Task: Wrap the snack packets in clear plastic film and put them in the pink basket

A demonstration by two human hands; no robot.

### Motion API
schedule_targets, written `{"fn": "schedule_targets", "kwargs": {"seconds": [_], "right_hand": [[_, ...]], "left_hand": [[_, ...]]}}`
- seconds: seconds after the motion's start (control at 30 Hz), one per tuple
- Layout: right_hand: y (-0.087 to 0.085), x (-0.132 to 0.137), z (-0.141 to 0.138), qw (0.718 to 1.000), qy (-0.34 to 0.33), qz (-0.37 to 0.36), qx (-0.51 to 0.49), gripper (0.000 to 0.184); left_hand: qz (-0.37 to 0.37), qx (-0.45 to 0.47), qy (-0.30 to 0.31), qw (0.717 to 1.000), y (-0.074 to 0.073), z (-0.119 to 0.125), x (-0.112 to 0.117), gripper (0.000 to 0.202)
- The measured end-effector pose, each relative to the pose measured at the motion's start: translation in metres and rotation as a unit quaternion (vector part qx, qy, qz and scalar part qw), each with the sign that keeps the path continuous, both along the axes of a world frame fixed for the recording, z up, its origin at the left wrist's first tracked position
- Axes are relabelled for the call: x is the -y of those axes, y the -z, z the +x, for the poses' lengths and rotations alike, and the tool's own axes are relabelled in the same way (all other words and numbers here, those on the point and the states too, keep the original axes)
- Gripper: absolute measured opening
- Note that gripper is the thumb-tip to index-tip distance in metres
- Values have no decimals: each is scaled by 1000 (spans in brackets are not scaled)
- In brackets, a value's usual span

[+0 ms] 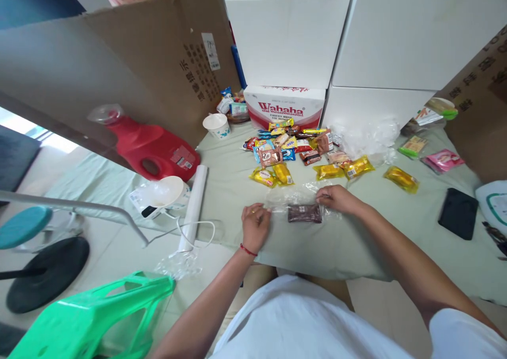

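Observation:
A brown wrapped snack (304, 213) lies on or in a clear plastic bag (291, 194) near the table's front edge. At its left, my left hand (255, 226) has its fingers closed on the bag's edge. My right hand (337, 198) pinches the bag on the other side, just above and right of the snack. Just beyond the bag sit yellow-wrapped snacks (283, 173), with a mixed pile of small packets (277, 148) behind them. Whether the snack is inside the plastic or on top of it is hard to tell.
A Wahaha carton (285, 107) and white boxes (287, 39) stand at the back. To the left are a red jug (158, 148), paper cup (216, 125) and white roll (194, 208). A black pouch (458, 214) lies right; a green stool (91, 311) stands below left.

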State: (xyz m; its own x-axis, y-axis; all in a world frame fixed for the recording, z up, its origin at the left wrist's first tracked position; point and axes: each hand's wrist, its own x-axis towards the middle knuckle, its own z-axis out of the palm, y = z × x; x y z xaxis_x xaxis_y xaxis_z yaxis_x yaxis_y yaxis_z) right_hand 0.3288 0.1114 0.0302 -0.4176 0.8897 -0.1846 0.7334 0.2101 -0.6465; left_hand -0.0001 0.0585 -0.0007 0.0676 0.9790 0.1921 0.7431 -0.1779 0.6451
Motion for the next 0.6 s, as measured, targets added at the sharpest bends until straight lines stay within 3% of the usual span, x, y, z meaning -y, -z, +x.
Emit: {"fn": "schedule_targets", "kwargs": {"seconds": [0.13, 0.23, 0.33, 0.4, 0.5, 0.6], "right_hand": [[-8, -1, 0, 996, -3, 27, 90, 23], [-24, -10, -12, 979, 36, 102, 174, 26], [-36, -27, -34, 970, 36, 145, 194, 32], [-37, -40, -50, 973, -4, 120, 198, 39], [-31, -58, -70, 981, -36, 30, 189, 46], [-29, -69, -78, 987, -49, -37, 151, 32]], "left_hand": [[22, -73, -102, 992, 8, -10, 0, 15], [56, -103, -164, 980, 4, -14, 2, 31], [120, -101, -186, 970, -5, -14, 7, 27], [151, -101, -131, 975, -13, -10, 12, 24], [132, -119, 68, 982, -23, 5, 18, 33], [75, -146, 215, 963, -29, 29, 14, 47]]}}
